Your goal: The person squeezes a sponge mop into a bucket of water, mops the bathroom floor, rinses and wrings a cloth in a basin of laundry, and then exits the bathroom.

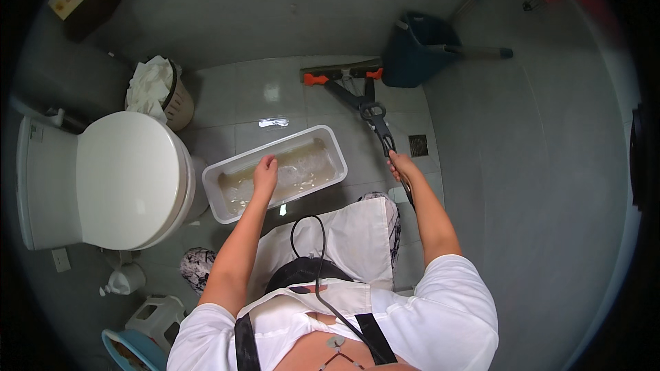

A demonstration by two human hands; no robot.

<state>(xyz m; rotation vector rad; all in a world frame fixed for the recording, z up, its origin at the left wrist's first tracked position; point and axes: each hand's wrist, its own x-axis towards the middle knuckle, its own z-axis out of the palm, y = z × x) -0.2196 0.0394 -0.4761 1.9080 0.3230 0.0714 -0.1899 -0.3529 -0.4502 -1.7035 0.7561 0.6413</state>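
A: What's on the tiled floor (230, 99)?
B: A white rectangular tub (214, 194) of cloudy water (302, 172), likely placed there for easy reach.
A: And the squeeze mop (371, 111)?
B: Right of it, head apparently resting down; the right hand (400, 165) closes round its handle, probably steadying it.
A: The left hand (265, 175)?
B: Loosely curled over the tub; I can't tell whether it holds anything.

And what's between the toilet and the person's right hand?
In the head view, a tub of murky water lies between the toilet and the right hand, with the left hand over it.
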